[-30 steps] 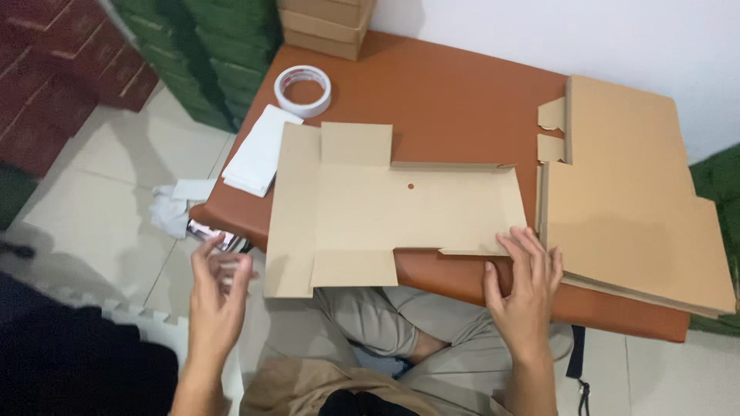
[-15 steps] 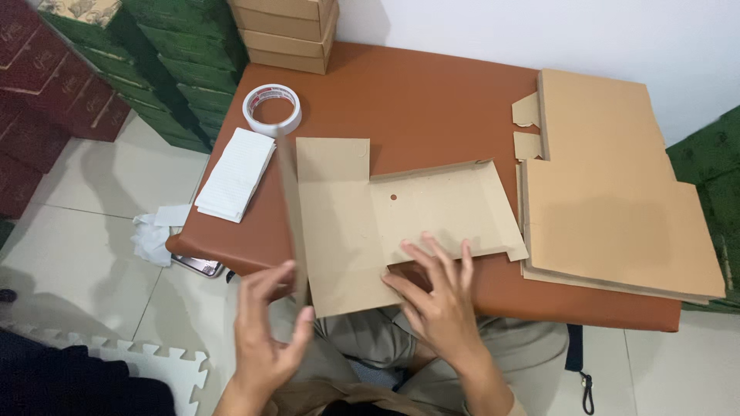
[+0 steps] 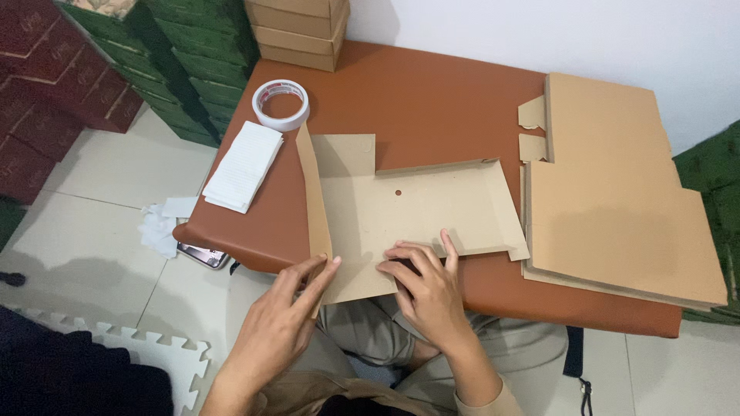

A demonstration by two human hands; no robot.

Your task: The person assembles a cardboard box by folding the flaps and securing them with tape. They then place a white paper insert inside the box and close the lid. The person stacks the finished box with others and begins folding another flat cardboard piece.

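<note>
Brown card, cut and creased as a flat box blank (image 3: 408, 208), lay on the near part of a reddish-brown table (image 3: 432, 100), its near edge hanging just over the table's near rim. The blank's left flap (image 3: 312, 192) stood upright along its crease, and a small round hole showed near the blank's middle.

The left hand (image 3: 285, 323) was open, fingers straight, its fingertips touching the near end of the raised flap; it gripped nothing. The right hand (image 3: 428, 285) lay just right of it, palm down and fingers bent, pressing on the blank's near edge, also closed on nothing.

On the far left of the table sat a tape roll (image 3: 280, 105), and near it a white pad (image 3: 243, 165) overhung the left edge. To the right, a stack of blanks (image 3: 617, 200) lay flat, just beside the one in hand. At the far edge stood stacked cardboard boxes (image 3: 299, 31), all shut, so their contents could not be told. White paper scraps (image 3: 163, 223) lay on the tiled floor left of the table.
</note>
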